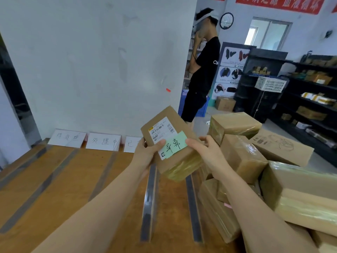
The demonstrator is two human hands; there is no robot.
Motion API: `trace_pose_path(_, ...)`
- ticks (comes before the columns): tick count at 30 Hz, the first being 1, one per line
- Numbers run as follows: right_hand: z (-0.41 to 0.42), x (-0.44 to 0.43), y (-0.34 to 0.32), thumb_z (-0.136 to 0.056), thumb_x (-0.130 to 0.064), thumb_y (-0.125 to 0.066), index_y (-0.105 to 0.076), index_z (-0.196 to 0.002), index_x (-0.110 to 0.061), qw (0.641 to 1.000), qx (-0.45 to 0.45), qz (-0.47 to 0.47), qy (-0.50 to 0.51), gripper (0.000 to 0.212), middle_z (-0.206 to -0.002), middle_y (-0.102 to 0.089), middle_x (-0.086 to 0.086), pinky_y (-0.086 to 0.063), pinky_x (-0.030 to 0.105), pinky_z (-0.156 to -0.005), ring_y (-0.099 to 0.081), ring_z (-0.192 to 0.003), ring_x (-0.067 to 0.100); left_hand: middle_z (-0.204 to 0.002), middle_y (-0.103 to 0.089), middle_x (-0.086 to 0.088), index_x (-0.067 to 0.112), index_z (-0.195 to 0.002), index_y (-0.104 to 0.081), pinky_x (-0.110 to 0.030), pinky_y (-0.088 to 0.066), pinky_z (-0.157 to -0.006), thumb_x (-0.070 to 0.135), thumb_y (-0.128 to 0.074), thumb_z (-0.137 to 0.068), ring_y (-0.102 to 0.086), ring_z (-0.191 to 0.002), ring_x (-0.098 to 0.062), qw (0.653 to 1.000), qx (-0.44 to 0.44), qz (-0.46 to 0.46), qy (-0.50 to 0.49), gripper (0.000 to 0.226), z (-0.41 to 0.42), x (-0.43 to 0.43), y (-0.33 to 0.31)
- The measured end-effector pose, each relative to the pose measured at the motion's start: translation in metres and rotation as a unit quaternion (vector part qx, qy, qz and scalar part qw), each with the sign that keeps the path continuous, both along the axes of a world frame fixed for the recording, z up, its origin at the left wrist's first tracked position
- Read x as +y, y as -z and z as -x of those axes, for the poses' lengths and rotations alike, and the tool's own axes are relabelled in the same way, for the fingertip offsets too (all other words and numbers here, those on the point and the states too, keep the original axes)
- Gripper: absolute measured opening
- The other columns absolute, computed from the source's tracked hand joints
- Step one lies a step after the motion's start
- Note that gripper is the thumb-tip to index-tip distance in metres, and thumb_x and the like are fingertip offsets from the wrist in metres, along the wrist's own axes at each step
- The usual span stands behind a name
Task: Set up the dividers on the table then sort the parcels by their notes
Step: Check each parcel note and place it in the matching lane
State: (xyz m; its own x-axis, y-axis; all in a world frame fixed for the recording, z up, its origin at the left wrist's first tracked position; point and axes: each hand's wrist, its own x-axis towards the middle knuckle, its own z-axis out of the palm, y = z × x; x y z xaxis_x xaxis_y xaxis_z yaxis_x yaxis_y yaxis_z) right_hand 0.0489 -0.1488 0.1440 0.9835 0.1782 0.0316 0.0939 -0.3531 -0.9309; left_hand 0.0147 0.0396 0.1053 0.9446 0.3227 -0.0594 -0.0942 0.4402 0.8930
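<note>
Dividers, clear strips standing on edge (pixel 149 199), already run across the wooden counter (pixel 60 181), with white handwritten lane cards (pixel 103 142) at its far edge. Sorting looks barely begun: the lanes lie bare, and brown taped parcels (pixel 242 157) are heaped at right. Left hand (pixel 145 153) and right hand (pixel 209 150) grasp a brown cardboard parcel (pixel 171 143) with a green note (pixel 175 146), raised above the counter.
</note>
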Motion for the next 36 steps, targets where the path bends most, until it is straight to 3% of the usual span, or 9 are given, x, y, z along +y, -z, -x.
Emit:
trace_pose_path(3, -0.018, -0.003, 0.016, -0.081, -0.047, -0.070, -0.056, -0.110, -0.022, 0.996, 0.036, -0.084, 0.018, 0.040, -0.108, -0.067, -0.002, -0.051, 0.033, -0.078, -0.065, -0.096, 0.014, -0.111, -0.073, 0.002, 0.034, -0.120, -0.053, -0.044, -0.056, -0.082, 0.013, -0.071, -0.086, -0.070, -0.099, -0.020, 0.999, 0.035, -0.026, 0.018, 0.044, -0.020, -0.010, 0.004)
trace_pose_path(5, -0.032, -0.005, 0.026, -0.084, -0.047, -0.067, -0.056, -0.112, -0.022, 0.993, 0.049, -0.106, 0.030, 0.040, -0.107, -0.065, -0.003, -0.048, 0.030, -0.074, -0.064, -0.096, 0.013, -0.113, -0.072, 0.001, 0.032, -0.123, -0.051, -0.042, -0.055, -0.085, 0.006, -0.064, -0.090, -0.068, -0.101, -0.020, 0.997, 0.054, -0.033, 0.036, 0.044, -0.035, -0.016, 0.008)
trace_pose_path(9, -0.058, -0.008, 0.049, -0.082, -0.055, -0.064, -0.053, -0.121, -0.025, 0.990, 0.090, -0.097, 0.047, 0.051, -0.113, -0.063, -0.004, -0.051, 0.039, -0.089, -0.062, -0.102, 0.015, -0.121, -0.067, -0.006, 0.011, -0.131, -0.050, -0.035, -0.057, -0.078, 0.001, -0.059, -0.092, -0.067, -0.101, -0.020, 0.993, 0.090, -0.065, 0.051, 0.041, -0.059, -0.024, 0.021)
trace_pose_path(13, -0.081, -0.013, 0.066, -0.091, -0.048, -0.054, -0.053, -0.119, -0.026, 0.990, 0.132, -0.044, 0.036, 0.035, -0.112, -0.061, -0.006, -0.048, 0.039, -0.095, -0.058, -0.106, 0.017, -0.121, -0.067, -0.004, 0.020, -0.128, -0.052, -0.028, -0.058, -0.069, 0.003, -0.058, -0.094, -0.068, -0.097, -0.017, 0.989, 0.107, -0.089, 0.041, 0.039, -0.082, -0.030, 0.033)
trace_pose_path(19, -0.107, -0.007, 0.082, -0.098, -0.031, -0.054, -0.060, -0.114, -0.020, 0.987, 0.158, -0.037, 0.016, 0.020, -0.106, -0.068, -0.003, -0.055, 0.035, -0.087, -0.064, -0.098, 0.016, -0.122, -0.065, -0.006, 0.019, -0.128, -0.052, -0.032, -0.058, -0.076, 0.003, -0.057, -0.095, -0.067, -0.099, -0.021, 0.979, 0.147, -0.139, 0.011, 0.037, -0.109, -0.030, 0.052)
trace_pose_path(23, -0.126, -0.001, 0.095, -0.097, -0.020, -0.057, -0.052, -0.133, -0.017, 0.992, 0.122, -0.009, 0.030, 0.036, -0.127, -0.061, 0.001, -0.047, 0.023, -0.074, -0.056, -0.101, 0.011, -0.127, -0.061, -0.004, 0.017, -0.136, -0.046, -0.023, -0.054, -0.068, 0.007, -0.054, -0.096, -0.062, -0.102, -0.018, 0.959, 0.173, -0.223, 0.003, 0.042, -0.130, -0.029, 0.065)
trace_pose_path(27, -0.144, 0.002, 0.113, -0.097, -0.017, -0.058, -0.045, -0.140, -0.015, 0.991, 0.128, 0.026, 0.037, 0.045, -0.133, -0.056, 0.003, -0.045, 0.021, -0.075, -0.049, -0.103, 0.010, -0.135, -0.058, -0.004, 0.017, -0.142, -0.039, -0.027, -0.054, -0.081, 0.008, -0.052, -0.097, -0.059, -0.114, -0.020, 0.931, 0.211, -0.298, 0.019, 0.047, -0.153, -0.026, 0.083)
trace_pose_path(33, -0.175, 0.015, 0.141, -0.096, -0.023, -0.058, -0.055, -0.124, -0.024, 0.985, 0.113, 0.125, 0.027, 0.028, -0.125, -0.065, -0.001, -0.058, 0.031, -0.083, -0.061, -0.104, 0.014, -0.134, -0.058, -0.005, 0.016, -0.141, -0.039, -0.027, -0.054, -0.076, 0.008, -0.051, -0.097, -0.059, -0.114, -0.022, 0.912, 0.265, -0.313, 0.018, 0.046, -0.179, -0.022, 0.111)
trace_pose_path(36, -0.187, 0.020, 0.153, -0.097, -0.025, -0.057, -0.057, -0.119, -0.023, 0.976, 0.109, 0.187, 0.022, 0.023, -0.124, -0.065, -0.002, -0.056, 0.024, -0.072, -0.063, -0.101, 0.014, -0.133, -0.059, -0.007, 0.014, -0.136, -0.042, -0.028, -0.053, -0.077, 0.008, -0.051, -0.097, -0.058, -0.116, -0.023, 0.899, 0.289, -0.330, 0.018, 0.040, -0.190, -0.021, 0.125)
